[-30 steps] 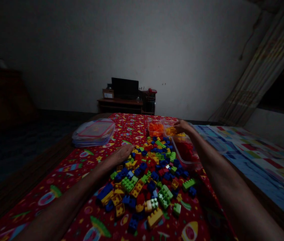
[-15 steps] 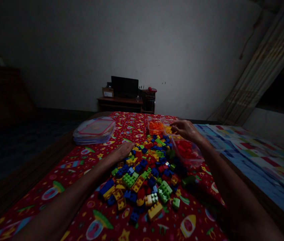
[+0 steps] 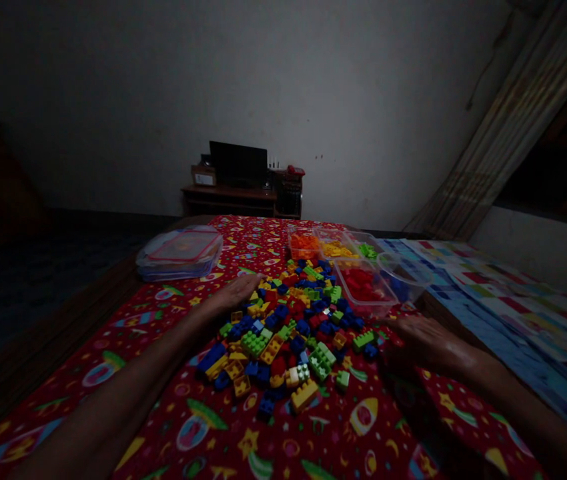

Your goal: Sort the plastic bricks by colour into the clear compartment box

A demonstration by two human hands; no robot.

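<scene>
A pile of toy bricks in blue, red, yellow, green and orange lies on a red patterned cloth. My left hand rests flat and open at the pile's left edge, fingers stretched toward the bricks. My right hand lies palm down on the cloth at the pile's right edge, close to a green brick; its fingers are dim and I cannot make out whether they hold anything. Behind the pile stand clear tubs: one with red bricks, one orange, one yellow, one green.
A stack of clear lids sits at the cloth's left rear. An empty-looking clear tub stands right of the red one. A chequered mat lies to the right. A low desk with a dark screen stands by the far wall.
My right hand has drawn back from the yellow tub at the rear to the near right edge of the pile. The left hand has stayed put. The view has shifted slightly.
</scene>
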